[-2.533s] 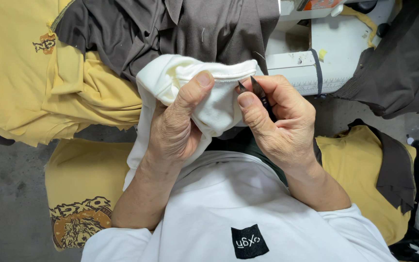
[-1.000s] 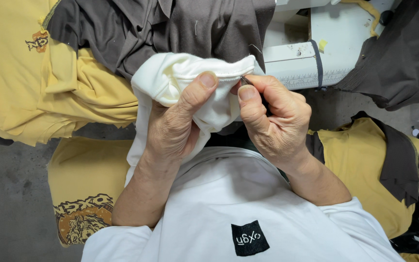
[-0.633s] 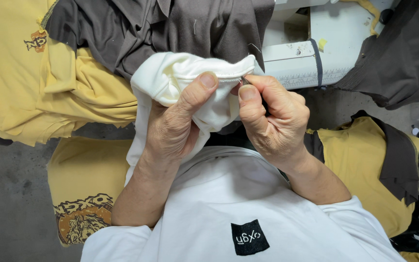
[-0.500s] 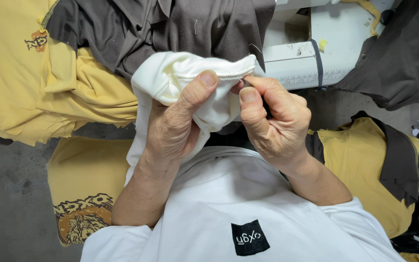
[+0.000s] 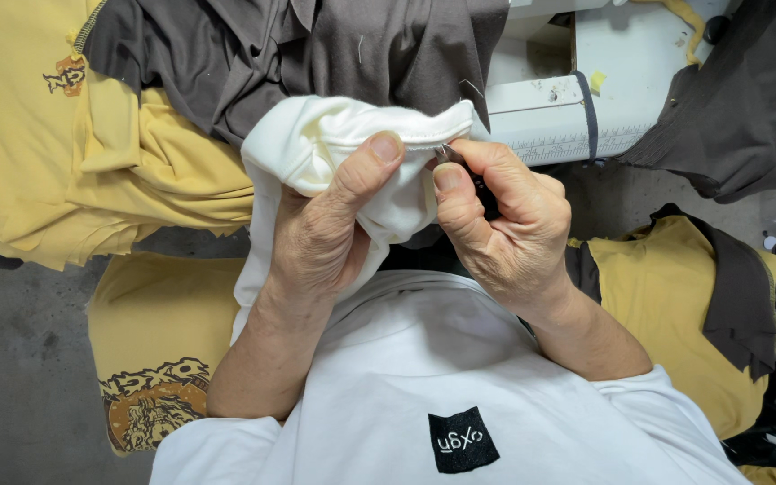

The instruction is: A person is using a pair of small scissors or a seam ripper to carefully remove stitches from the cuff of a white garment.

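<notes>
1. The left hand [image 5: 321, 242] grips a bunched-up piece of soft cream-white cloth [image 5: 334, 144], with the thumb pressed on top of it.
2. The right hand [image 5: 509, 233] is closed around a small dark metal cutting tool [image 5: 453, 154]. Its tip touches the stitched edge of the cloth.
3. The cloth is held up in the air, close to the person's chest, not lying on anything.
4. To do this well, the left hand should likely keep the edge pulled flat. The tool's tip should meet only loose thread, not the cloth itself.
5. Small, slow snips seem safest, since the thumb sits very near the tip.
6. Count: one cream cloth, one small tool, two hands.
7. Behind the hands lies one heap of dark grey-brown cotton shirts [image 5: 334, 49].
8. A stack of yellow shirts [image 5: 65, 153] lies at the left. Two more yellow pieces show, one lower left [image 5: 159, 359] and one right [image 5: 666, 314].
9. One white sewing machine [image 5: 586, 90] stands at the top right.
</notes>
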